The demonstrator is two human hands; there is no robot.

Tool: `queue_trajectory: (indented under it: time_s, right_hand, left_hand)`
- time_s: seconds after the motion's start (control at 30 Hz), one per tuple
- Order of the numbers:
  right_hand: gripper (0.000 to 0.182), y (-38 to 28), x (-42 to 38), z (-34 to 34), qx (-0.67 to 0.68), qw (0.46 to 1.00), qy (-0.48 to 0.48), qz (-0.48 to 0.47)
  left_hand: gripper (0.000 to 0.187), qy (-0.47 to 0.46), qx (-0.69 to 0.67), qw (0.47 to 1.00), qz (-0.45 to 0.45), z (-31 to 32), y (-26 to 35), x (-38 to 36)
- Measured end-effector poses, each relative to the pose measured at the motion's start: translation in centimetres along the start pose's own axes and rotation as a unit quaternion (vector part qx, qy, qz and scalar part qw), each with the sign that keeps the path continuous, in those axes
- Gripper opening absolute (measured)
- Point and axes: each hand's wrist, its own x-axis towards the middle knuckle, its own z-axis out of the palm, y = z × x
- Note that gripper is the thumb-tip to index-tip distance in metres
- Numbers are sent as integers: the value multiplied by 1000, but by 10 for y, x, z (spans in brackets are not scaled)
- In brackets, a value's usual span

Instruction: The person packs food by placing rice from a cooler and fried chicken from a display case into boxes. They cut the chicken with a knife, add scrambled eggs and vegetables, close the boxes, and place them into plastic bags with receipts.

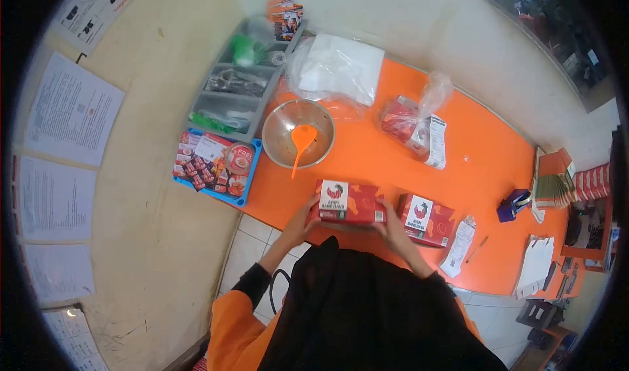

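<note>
A red food box with a white label is gripped at its two ends, at the near edge of the orange table. My left hand is closed around its left end. At the opposite end, my right hand holds it with the fingers partly hidden. A second red box of the same kind lies just right of my right hand. Beyond the held box stands a steel bowl, with an orange ladle resting in it.
Behind sits a bagged red box with a receipt. Grey compartment trays and a blue-rimmed tray stand left. A paper receipt, pen and tape dispenser lie right. White sheets in plastic rest at the back.
</note>
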Motion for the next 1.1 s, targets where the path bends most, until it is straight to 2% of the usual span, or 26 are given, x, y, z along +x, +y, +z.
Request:
queue_trajectory:
  time_s: [0.07,0.2,0.27,0.3,0.37,0.43,0.5,0.6,0.7,0.8,1.0,1.1]
  right_hand:
    - [50,-3,26,-18,-29,999,-8,14]
    - [43,-10,68,-46,-111,991,27,-74]
    - [42,-22,77,-59,-73,997,21,-21]
    - [42,-25,80,-64,-54,998,17,4]
    - [43,-24,83,-69,-36,999,21,6]
    - [44,-20,85,-75,-66,998,24,-5]
    - [44,-13,88,-85,-144,989,26,-29]
    - [42,-12,87,-89,-141,989,31,-43]
    - [39,-9,88,-88,-153,986,47,-47]
    - [37,-8,88,-88,-102,993,49,-41]
    - [33,-4,90,-86,-109,992,61,-23]
    - [32,-2,90,-84,-121,989,80,-24]
  left_hand:
    - [49,-15,-12,1000,-20,-14,14,22]
    - [45,65,38,997,20,-14,19,51]
    - [47,110,55,992,40,-12,22,64]
    - [50,104,60,992,40,-13,30,67]
    - [51,77,-17,996,-33,-18,47,76]
    - [52,67,16,996,-52,-25,49,84]
    - [53,72,155,985,-10,-38,46,88]
    - [52,68,148,987,-15,-41,56,90]
    - [52,55,94,991,-77,-41,52,91]
    - [51,35,116,987,-101,-43,58,92]
    - [49,65,147,986,-51,-40,52,96]
    - [47,59,147,985,-72,-40,49,96]
